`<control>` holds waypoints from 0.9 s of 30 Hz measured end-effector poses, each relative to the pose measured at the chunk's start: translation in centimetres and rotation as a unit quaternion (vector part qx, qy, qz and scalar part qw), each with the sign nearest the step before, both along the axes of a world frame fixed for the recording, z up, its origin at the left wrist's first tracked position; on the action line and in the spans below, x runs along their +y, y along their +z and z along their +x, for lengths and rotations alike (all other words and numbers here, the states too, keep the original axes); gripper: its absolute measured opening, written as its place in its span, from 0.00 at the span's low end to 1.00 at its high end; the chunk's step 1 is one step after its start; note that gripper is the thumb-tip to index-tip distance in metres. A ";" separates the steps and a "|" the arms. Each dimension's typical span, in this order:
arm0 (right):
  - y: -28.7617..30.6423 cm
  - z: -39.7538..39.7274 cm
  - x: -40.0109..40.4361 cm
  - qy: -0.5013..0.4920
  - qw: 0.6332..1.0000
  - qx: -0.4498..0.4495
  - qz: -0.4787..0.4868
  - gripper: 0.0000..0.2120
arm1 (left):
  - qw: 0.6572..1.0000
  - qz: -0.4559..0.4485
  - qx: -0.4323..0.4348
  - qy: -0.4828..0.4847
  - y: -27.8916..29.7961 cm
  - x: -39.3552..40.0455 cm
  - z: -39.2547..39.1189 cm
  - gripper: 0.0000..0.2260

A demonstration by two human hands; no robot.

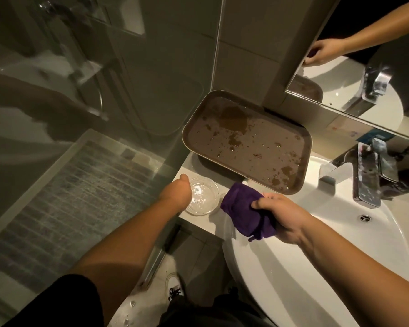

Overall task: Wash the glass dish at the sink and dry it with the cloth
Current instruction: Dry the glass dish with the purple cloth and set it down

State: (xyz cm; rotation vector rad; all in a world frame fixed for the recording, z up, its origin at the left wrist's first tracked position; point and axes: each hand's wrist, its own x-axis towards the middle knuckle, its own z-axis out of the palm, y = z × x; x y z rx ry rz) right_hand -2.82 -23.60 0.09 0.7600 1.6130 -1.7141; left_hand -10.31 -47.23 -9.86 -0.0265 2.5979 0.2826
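A white bench [198,220] sits beside the sink [340,267] in a dim bathroom. At twelve o'clock a wet brown tray [246,140] overhangs it. The left hand [175,192] grips the glass dish [203,197]; the right hand [279,215] has its fingers curled around the purple cloth [243,213].

A dim bathroom with grey wall tiles [243,50], a mirror [364,67] above a white sink [316,267] with a chrome tap [364,175], a glass shower screen [80,90] at left, and a mosaic-tiled floor [69,204] below.
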 end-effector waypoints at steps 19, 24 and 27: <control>7.7 -0.8 1.0 0.152 0.902 0.371 0.160 0.12 | 0.886 0.455 0.035 0.076 15.2 2.4 5.3 0.10; 8.1 -0.9 1.0 0.068 0.936 0.322 -0.125 0.19 | 0.898 0.436 0.051 0.039 18.7 3.8 5.8 0.11; 8.5 -0.7 0.9 0.029 0.939 0.311 -0.146 0.19 | 0.901 0.429 0.061 0.026 19.5 4.7 5.7 0.11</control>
